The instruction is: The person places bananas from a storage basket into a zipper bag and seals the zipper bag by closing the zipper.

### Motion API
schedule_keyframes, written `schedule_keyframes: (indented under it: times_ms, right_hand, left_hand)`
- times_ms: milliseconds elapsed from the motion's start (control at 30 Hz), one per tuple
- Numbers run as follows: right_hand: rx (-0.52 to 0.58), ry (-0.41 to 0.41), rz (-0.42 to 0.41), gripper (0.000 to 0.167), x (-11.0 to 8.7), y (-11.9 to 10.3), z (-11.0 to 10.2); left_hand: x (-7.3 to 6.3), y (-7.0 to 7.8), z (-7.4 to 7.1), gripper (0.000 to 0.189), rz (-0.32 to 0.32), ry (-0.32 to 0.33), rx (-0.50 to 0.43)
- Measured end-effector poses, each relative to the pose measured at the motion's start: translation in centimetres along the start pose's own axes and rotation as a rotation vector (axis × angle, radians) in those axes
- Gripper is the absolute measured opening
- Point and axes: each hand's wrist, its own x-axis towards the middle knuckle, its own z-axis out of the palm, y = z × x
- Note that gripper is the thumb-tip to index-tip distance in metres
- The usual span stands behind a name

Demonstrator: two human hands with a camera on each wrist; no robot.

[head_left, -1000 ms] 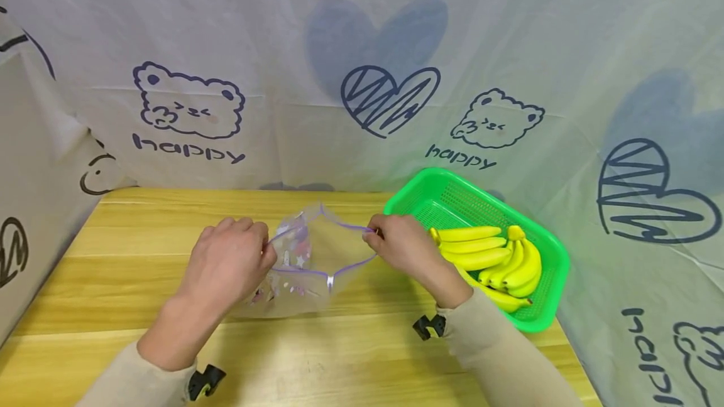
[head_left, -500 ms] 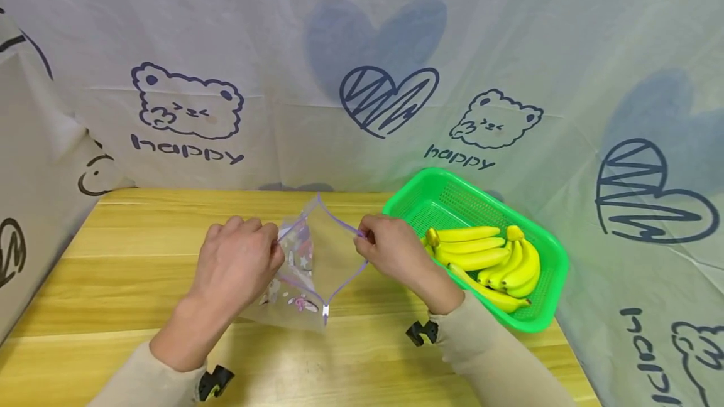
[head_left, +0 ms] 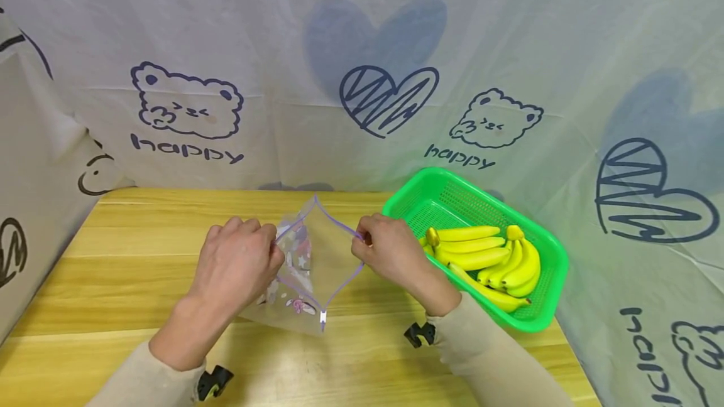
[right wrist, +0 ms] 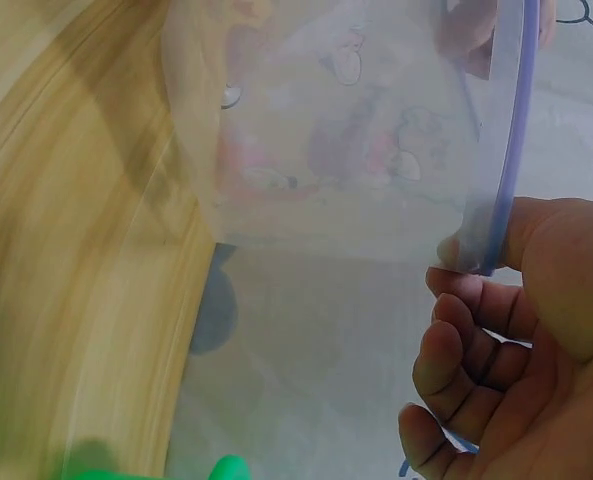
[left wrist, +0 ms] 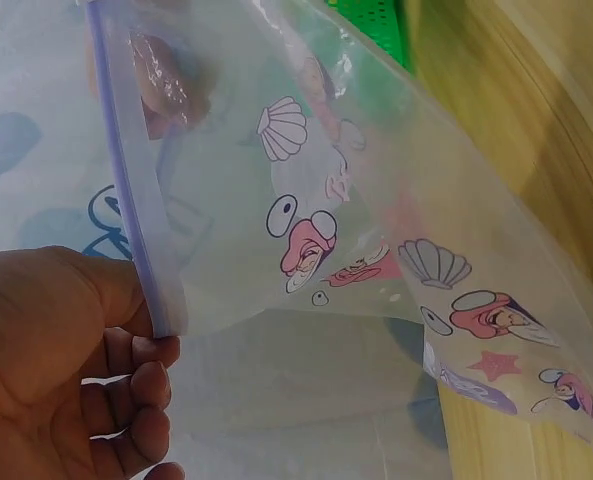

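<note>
A clear zip bag (head_left: 300, 306) with a purple zip edge and printed shells and cartoon figures hangs between my hands. Its mouth is spread into a diamond, with a white slider (head_left: 323, 316) at the near corner. My left hand (head_left: 234, 265) pinches the left side of the mouth; in the left wrist view the thumb and index finger grip the zip strip. On the opposite side my right hand (head_left: 393, 247) pinches the other strip, its remaining fingers loosely bent in the right wrist view. No contents show inside the bag.
Right of my right hand stands a green plastic basket (head_left: 551, 297) with several yellow bananas (head_left: 475, 259) in it. Both rest on a wooden table (head_left: 136, 256). A printed cloth (head_left: 294, 30) hangs behind and along the sides.
The mouth of the bag has spread wider front to back, its slider corner moving toward me. My hands have drawn slightly closer together, both still pinching the edges.
</note>
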Motion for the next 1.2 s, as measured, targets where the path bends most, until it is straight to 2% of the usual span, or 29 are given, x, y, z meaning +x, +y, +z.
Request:
schedule_keyframes:
  times_ms: [300, 733, 1000, 1200]
  right_hand:
    - [0.007, -0.035, 0.008, 0.011, -0.2, 0.0, 0.3]
    - [-0.02, -0.05, -0.002, 0.017, -0.4, -0.6, 1.4]
    - [0.001, -0.039, -0.027, 0.018, -0.6, -0.9, 1.9]
    - [0.015, -0.036, -0.039, 0.021, -0.7, -1.0, 1.9]
  left_hand:
    - [0.2, 0.4, -0.2, 0.027, -0.027, -0.04, -0.042]
    - [0.5, 1.1, -0.6, 0.031, -0.03, -0.024, -0.077]
    - [0.4, 1.0, -0.2, 0.029, 0.004, 0.015, -0.055]
    - [0.3, 0.4, 0.3, 0.018, 0.042, 0.101, -0.017]
